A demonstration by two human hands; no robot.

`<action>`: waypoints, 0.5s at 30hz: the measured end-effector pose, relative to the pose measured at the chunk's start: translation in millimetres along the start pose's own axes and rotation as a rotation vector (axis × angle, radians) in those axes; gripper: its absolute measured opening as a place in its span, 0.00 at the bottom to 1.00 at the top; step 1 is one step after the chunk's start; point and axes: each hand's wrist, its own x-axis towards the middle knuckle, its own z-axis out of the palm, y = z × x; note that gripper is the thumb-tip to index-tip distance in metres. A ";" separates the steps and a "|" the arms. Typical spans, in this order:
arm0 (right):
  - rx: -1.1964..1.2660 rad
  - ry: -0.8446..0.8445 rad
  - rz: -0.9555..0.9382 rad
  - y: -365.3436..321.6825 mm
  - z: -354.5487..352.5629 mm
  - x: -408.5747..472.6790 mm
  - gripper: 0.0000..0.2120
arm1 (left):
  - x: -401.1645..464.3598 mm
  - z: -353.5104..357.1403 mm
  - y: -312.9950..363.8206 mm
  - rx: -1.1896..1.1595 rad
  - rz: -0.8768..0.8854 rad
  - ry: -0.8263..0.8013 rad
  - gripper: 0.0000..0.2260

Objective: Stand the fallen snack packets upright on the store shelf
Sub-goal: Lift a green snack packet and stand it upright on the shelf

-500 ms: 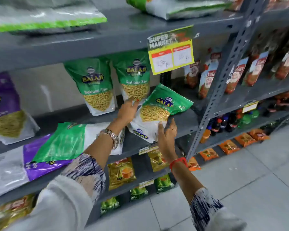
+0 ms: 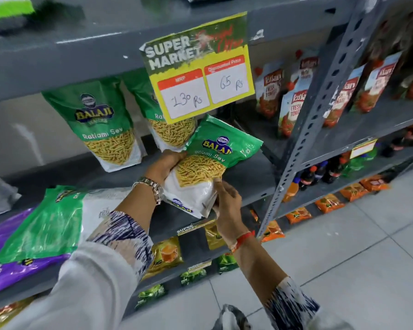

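Note:
A green and white Balaji sev packet is tilted to the right above the grey shelf. My left hand grips its left edge and my right hand holds its bottom right corner. Two matching packets stand upright behind: one at the left, another partly hidden by the price sign. A further green packet lies flat at the shelf's front left, on top of a purple packet.
A yellow price sign hangs from the upper shelf edge just above the held packet. A perforated grey upright divides off ketchup pouches to the right. Lower shelves hold small snack packs and bottles. Tiled floor lies at the right.
The held packet has been lifted and raised more upright. My left hand now grips its left side and my right hand has closed on its bottom corner. The camera moved closer.

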 end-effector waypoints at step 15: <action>0.051 -0.067 -0.020 -56.6 -20.9 4.2 0.18 | -45.9 1.5 -27.9 -0.127 0.097 0.274 0.09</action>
